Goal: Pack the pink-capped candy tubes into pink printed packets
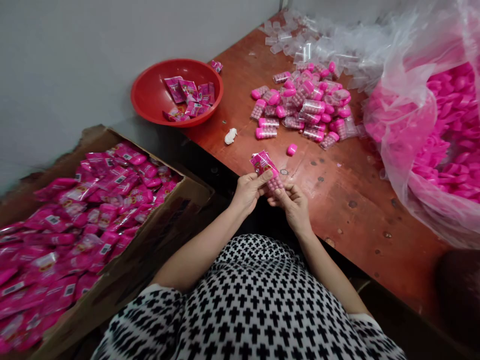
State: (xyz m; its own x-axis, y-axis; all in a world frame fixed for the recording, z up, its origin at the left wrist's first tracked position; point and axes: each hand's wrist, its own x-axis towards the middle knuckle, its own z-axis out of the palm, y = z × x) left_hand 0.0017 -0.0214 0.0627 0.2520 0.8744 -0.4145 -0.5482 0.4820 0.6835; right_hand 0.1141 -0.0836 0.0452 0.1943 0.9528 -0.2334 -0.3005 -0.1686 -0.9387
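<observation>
Both of my hands meet over the table's front edge. My left hand is closed, its thumb pressed on a small pink printed packet. My right hand pinches the lower end of a small candy tube filled with pink balls. Tube and packet overlap; whether the tube is partly inside the packet I cannot tell. Just beyond my fingers lies a loose pink cap. Farther back is a heap of filled, pink-capped candy tubes.
A red bowl with several pink packets sits at the table's left corner. Below it, a cardboard box holds many filled pink packets. Clear empty tubes are piled behind. A plastic bag of pink caps stands right. A white scrap lies near the edge.
</observation>
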